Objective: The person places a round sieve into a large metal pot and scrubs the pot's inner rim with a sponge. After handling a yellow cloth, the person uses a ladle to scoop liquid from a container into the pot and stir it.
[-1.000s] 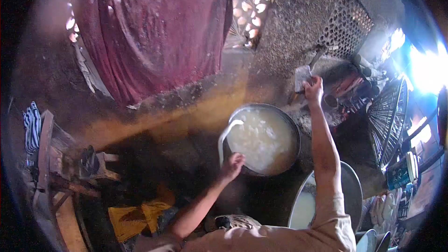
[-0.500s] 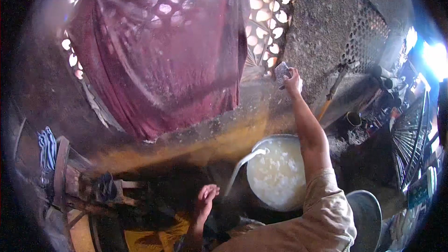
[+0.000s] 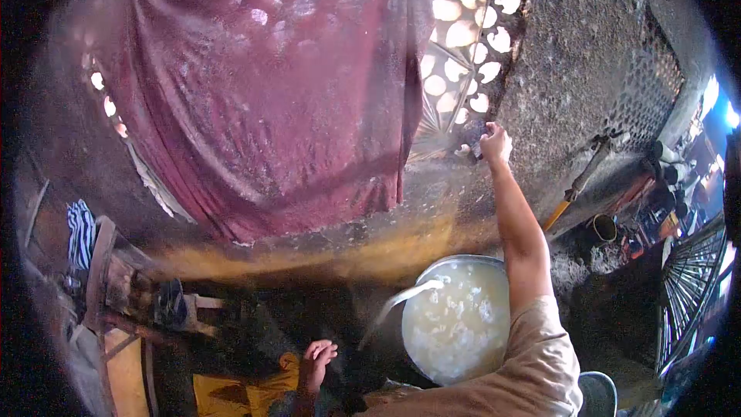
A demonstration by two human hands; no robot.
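Presently, in the head view, the right hand is grasping a small dark block, right of centre in the upper half, just beside the perforated screen. The left hand is hanging released, fingers loosely curled, lower centre-left, near a yellow cloth. Lower right of centre, a wide pot is holding cloudy, lumpy liquid; a pale curved rod is crossing its rim.
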